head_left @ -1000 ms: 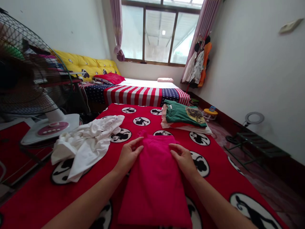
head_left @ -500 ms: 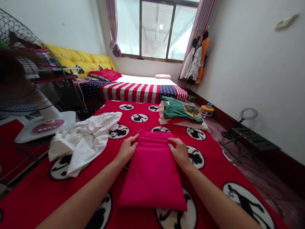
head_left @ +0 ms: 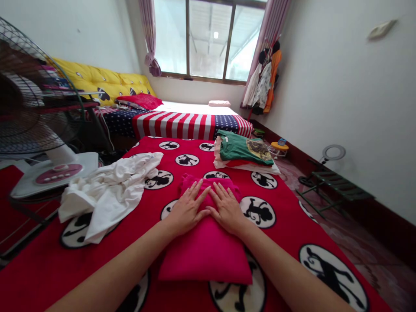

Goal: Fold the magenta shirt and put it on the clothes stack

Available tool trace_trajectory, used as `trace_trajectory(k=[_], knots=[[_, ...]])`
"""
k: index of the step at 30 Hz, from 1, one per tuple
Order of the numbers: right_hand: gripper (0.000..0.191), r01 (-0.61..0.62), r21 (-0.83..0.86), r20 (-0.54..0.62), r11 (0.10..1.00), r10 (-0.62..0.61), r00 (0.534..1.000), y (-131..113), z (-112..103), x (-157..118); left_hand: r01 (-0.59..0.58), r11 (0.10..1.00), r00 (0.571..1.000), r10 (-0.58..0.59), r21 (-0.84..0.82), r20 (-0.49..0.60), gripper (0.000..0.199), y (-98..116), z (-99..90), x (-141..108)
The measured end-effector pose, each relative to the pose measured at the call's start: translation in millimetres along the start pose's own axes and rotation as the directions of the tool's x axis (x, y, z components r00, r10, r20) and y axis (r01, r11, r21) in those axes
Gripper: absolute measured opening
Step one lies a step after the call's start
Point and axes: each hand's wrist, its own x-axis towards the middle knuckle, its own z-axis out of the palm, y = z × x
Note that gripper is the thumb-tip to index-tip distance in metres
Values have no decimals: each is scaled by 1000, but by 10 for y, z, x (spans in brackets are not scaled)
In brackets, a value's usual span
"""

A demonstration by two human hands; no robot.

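Hands point(head_left: 186, 213) flat atop pink garment point(head_left: 206, 258); green shirt point(head_left: 235, 149) label point(head_left: 226, 139) illegible

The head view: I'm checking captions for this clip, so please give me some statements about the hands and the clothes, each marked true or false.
1. The left hand and the right hand both rest on the pink cloth. True.
2. The two hands are set wide apart. False: they are close together, thumbs meeting or nearly so.
3. A green shirt lies on top of the clothes pile. True.
4. Every garment on the red blanket is neatly folded. False: the white cloth lies rumpled.
5. The fan stands to the person's right. False: the fan stands to the left.
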Motion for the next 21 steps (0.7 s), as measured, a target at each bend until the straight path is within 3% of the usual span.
trace_trajectory(k=[5,12,14,16,18,21], knots=[[84,-240,-54,12,969,241,970,167,81,18,95,991,993,-101,95,54,74,-156,122,-54],[91,-310,-73,82,948,316,945,191,110,83,227,972,974,-228,67,-2,70,-112,108,-50],[90,-297,-79,154,952,306,940,189,33,98,231,973,972,-231,-20,-35,66,-159,105,-57],[86,-276,-85,210,957,288,934,103,-125,54,218,953,963,-245,-211,-110,58,-240,95,-68],[78,-214,-61,190,975,221,956,-99,-328,-86,189,864,921,-320,-466,-221,45,-328,79,-78],[67,5,93,149,996,-19,989,-522,-554,-447,149,710,830,-468,-688,-303,30,-421,57,-86]])
